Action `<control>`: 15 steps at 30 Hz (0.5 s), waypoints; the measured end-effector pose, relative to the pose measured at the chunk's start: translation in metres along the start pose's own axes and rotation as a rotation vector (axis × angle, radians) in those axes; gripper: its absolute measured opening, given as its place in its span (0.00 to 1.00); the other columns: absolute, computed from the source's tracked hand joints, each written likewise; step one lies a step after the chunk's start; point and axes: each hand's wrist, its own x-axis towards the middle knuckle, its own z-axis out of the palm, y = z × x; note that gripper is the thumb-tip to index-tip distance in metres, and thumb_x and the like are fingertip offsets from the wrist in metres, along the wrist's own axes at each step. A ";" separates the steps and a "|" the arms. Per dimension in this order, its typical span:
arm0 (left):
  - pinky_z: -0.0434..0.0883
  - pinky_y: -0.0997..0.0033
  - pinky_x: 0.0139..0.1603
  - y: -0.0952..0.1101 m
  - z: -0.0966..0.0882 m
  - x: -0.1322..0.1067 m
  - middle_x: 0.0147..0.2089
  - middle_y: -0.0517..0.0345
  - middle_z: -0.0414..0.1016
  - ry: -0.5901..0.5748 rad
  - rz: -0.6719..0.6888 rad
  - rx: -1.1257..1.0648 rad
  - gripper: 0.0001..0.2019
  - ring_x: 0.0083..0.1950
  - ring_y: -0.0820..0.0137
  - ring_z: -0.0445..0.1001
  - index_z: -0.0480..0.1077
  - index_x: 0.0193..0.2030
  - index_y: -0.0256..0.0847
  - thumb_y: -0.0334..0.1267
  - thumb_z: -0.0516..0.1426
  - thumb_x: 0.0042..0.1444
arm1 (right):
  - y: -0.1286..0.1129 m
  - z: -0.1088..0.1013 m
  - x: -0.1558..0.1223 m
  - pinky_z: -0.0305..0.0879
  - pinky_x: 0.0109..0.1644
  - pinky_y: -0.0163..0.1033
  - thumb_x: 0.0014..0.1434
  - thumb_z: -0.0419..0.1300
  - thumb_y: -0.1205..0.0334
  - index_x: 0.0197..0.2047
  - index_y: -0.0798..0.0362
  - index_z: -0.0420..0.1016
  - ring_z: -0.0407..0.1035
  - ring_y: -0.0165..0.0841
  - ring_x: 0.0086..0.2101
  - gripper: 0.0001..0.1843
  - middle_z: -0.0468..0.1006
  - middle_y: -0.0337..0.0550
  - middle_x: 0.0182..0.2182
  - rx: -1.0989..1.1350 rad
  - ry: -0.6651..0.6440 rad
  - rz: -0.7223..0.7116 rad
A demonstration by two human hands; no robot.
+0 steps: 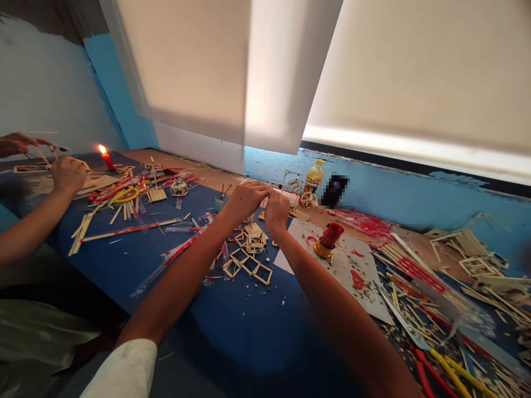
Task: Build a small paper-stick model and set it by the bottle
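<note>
My left hand [249, 197] and my right hand [277, 210] meet above the far part of the blue tabletop, fingers closed and drawn together. Whatever they may hold is hidden by the fingers. Just below them lies a small block-like model of wooden sticks [254, 239]. Nearer to me is a row of open square stick frames [250, 267]. To the right of my hands, an unlit-looking red candle [332, 235] stands in a gold holder [322, 250] on a white sheet [357, 282] scattered with crumbs and red bits.
A lit red candle [108, 160] burns at the back left, near another person's hand [68, 174]. Scissors with yellow handles [450, 370] lie front right among loose sticks [398, 298]. Behind stands a bottle with yellow liquid [315, 176]. Stick models [481, 265] fill the far right.
</note>
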 end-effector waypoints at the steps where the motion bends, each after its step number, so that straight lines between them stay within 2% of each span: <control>1: 0.78 0.50 0.58 0.000 0.000 0.000 0.53 0.50 0.80 0.001 0.001 0.004 0.09 0.56 0.60 0.79 0.75 0.53 0.35 0.34 0.61 0.68 | 0.000 0.000 -0.001 0.77 0.50 0.50 0.70 0.62 0.54 0.56 0.53 0.75 0.77 0.39 0.47 0.16 0.79 0.47 0.52 -0.009 -0.001 -0.010; 11: 0.77 0.51 0.58 0.000 -0.001 -0.003 0.54 0.49 0.80 0.017 0.024 0.051 0.10 0.57 0.60 0.79 0.75 0.54 0.35 0.32 0.61 0.67 | 0.010 -0.008 -0.002 0.77 0.51 0.50 0.70 0.62 0.54 0.56 0.53 0.75 0.77 0.38 0.47 0.16 0.79 0.48 0.53 -0.135 -0.022 -0.121; 15: 0.76 0.51 0.61 0.001 0.000 -0.004 0.56 0.48 0.80 0.016 0.039 0.059 0.11 0.59 0.59 0.78 0.75 0.55 0.35 0.30 0.61 0.67 | 0.012 -0.013 -0.006 0.77 0.50 0.49 0.70 0.62 0.54 0.56 0.54 0.75 0.77 0.38 0.46 0.16 0.79 0.47 0.52 -0.209 -0.057 -0.124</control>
